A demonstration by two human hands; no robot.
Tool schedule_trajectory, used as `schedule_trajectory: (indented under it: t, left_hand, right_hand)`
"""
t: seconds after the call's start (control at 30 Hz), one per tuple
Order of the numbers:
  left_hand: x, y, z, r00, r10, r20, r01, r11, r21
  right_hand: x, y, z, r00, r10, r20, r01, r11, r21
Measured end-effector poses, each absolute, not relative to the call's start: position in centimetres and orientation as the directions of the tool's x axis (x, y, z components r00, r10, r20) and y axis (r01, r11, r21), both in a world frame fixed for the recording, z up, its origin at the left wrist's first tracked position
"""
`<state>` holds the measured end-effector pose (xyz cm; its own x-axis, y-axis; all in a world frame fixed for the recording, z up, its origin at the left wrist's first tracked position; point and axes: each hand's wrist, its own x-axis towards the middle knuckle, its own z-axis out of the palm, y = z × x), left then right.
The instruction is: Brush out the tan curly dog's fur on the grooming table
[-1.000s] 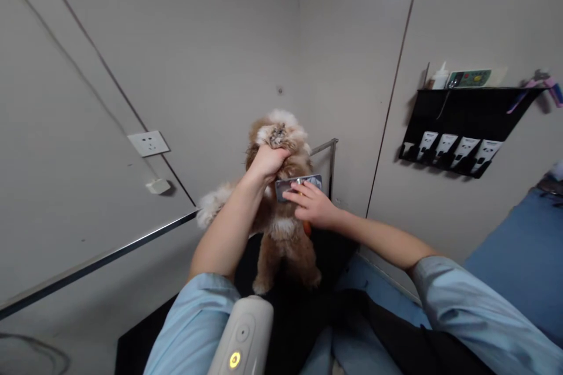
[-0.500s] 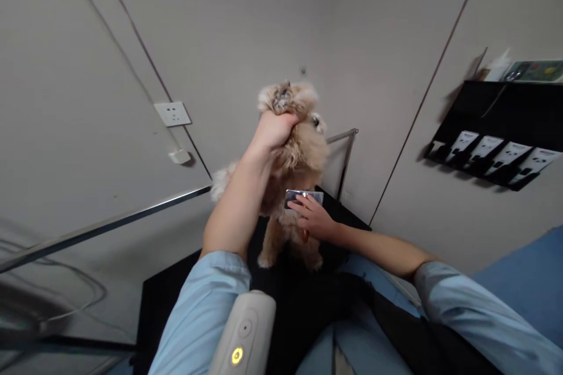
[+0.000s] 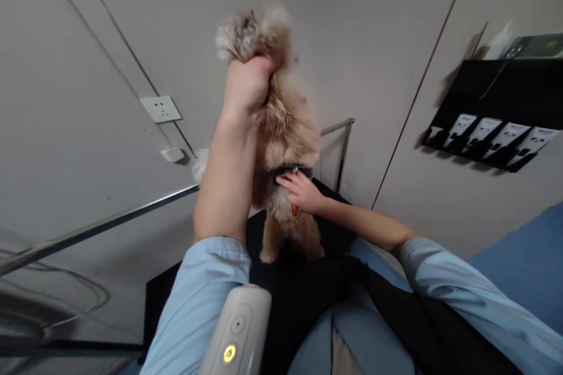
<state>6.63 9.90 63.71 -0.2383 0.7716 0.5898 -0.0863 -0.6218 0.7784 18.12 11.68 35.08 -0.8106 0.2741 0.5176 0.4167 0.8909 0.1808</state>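
A curly, tan-coated dog [image 3: 292,123] is stretched upright, its lower legs on a black tabletop [image 3: 257,240]. High on its body, my left hand [image 3: 250,85] is closed round a tuft-like furry part near the head. Which part lies inside my fist is hidden. My right hand [image 3: 301,190] grips a slicker brush [image 3: 294,209] with an orange handle. The brush's dark, wide head rests against the fur of the dog's lower body, my fingers spread over its back. A patch of pale fur [image 3: 200,165] shows left of my forearm.
A metal rail [image 3: 109,220] runs along the left, and a metal bracket [image 3: 345,152] rises behind the dog. On the right wall hangs a black rack [image 3: 497,105] with several white-labelled tools. A wall socket [image 3: 160,109] is at left. A grey device [image 3: 237,328] hangs close below me.
My left hand has lifted the dog's upper part up and to the left, stretching its body. The brush has moved slightly up and left, its head now tilted to show a dark face.
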Motion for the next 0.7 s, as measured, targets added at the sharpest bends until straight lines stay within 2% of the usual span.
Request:
schedule_trajectory:
  t: [0.07, 0.13, 0.3, 0.4, 0.47, 0.6, 0.7]
  left_hand:
    - [6.6, 10.1, 63.8, -0.247, 0.775, 0.582, -0.105, -0.618, 0.779]
    - [6.7, 10.1, 63.8, -0.245, 0.777, 0.58, -0.133, -0.62, 0.774]
    - [7.7, 9.9, 63.6, -0.248, 0.743, 0.621, -0.115, -0.66, 0.743]
    - [7.9, 10.3, 63.3, -0.257, 0.74, 0.622, -0.107, -0.661, 0.742]
    - [7.8, 10.7, 63.1, -0.259, 0.732, 0.63, -0.103, -0.67, 0.736]
    - [7.6, 11.3, 63.1, -0.25, 0.713, 0.655, -0.127, -0.695, 0.708]
    - [7.5, 11.1, 63.4, -0.259, 0.718, 0.646, -0.165, -0.692, 0.703]
  right_hand:
    - [17.7, 11.4, 35.1, -0.839, 0.277, 0.468, 0.396, 0.901, 0.177]
    - [17.3, 11.2, 35.0, -0.838, 0.266, 0.477, 0.392, 0.901, 0.185]
    - [15.5, 10.9, 36.0, -0.65, 0.285, 0.705, 0.562, 0.804, 0.193]
    - [14.5, 9.7, 35.9, -0.691, 0.36, 0.627, 0.556, 0.819, 0.142]
    - [14.4, 9.3, 36.1, -0.72, 0.369, 0.588, 0.531, 0.838, 0.124]
    - [14.9, 10.1, 36.5, -0.629, 0.34, 0.7, 0.599, 0.786, 0.156]
    - [15.2, 10.6, 35.7, -0.687, 0.349, 0.637, 0.569, 0.804, 0.173]
